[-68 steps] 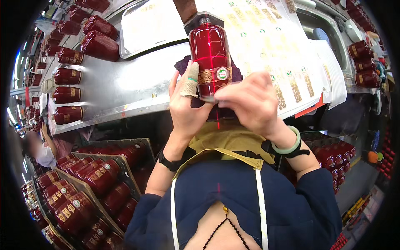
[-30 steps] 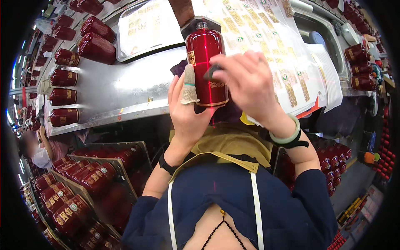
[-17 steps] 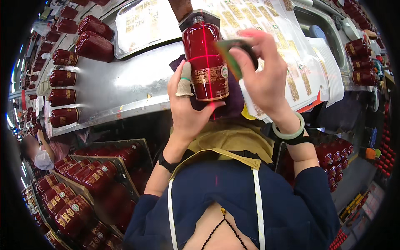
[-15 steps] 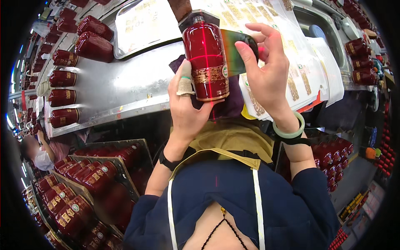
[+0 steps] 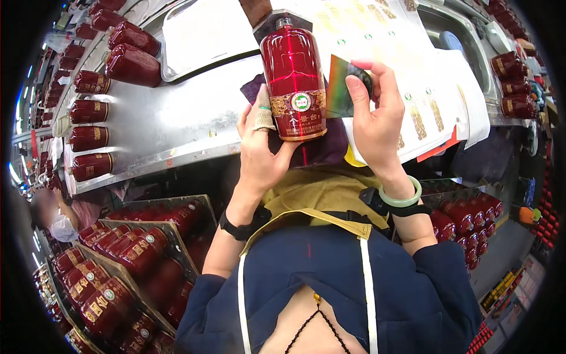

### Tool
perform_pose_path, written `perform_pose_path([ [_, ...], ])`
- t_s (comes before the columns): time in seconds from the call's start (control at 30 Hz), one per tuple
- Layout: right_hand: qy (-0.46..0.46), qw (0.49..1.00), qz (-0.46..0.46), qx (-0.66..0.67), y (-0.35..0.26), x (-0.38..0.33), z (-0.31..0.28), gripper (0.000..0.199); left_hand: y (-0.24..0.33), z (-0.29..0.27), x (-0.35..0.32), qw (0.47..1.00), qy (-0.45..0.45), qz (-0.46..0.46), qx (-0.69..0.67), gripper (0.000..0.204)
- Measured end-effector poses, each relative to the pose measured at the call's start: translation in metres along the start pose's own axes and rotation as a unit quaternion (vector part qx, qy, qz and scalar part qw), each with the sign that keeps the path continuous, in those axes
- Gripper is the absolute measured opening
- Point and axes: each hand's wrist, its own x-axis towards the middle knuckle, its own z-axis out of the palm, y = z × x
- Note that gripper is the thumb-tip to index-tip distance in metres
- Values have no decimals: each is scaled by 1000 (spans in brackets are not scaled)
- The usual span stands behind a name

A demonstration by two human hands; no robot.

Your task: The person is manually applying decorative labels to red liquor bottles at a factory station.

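Observation:
A glossy dark-red bottle [image 5: 293, 65] lies with its neck pointing away from me, its gold band and round green-and-white label facing up. Thin red light lines cross its front. My left hand [image 5: 262, 162], with pale coverings on some fingers, grips the bottle's lower left side and base. My right hand [image 5: 378, 121] pinches a dark, shiny flat scraper [image 5: 339, 91] between thumb and fingers. The scraper stands just right of the bottle, its edge a little apart from the glass. Beneath the bottle's lower end is a dark purple cloth [image 5: 333, 144].
Sheets of gold labels [image 5: 421, 115] cover the table to the right. A white-lined tray [image 5: 209, 38] sits at the back left. Several red bottles [image 5: 88, 138] line the table's left side. Crates of bottles [image 5: 144, 248] flank me below; a person [image 5: 62, 224] is at far left.
The bottle has turned about its length, bringing the round label from its right edge to the front. My right hand has drawn the scraper slightly right and down, off the bottle's side.

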Motion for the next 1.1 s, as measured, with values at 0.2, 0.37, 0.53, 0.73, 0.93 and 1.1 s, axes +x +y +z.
perform_pose_path([
  [0.2,-21,993,89,74,-1,-9,11,19,10,2,2,993,112,28,16,91],
  [0.37,16,997,76,15,29,-1,-7,15,25,-1,7,993,59,65,82,82],
  [0.53,25,992,70,103,27,-2,0,16,42,-6,12,986,12,44,162,75],
  [0.73,17,991,38,129,14,3,6,17,52,1,15,972,3,55,227,54],
  [0.93,8,994,51,98,-4,6,1,17,37,5,16,993,72,21,90,92],
  [1.1,-87,992,49,80,-12,-5,9,18,10,2,5,994,18,40,101,91],
])
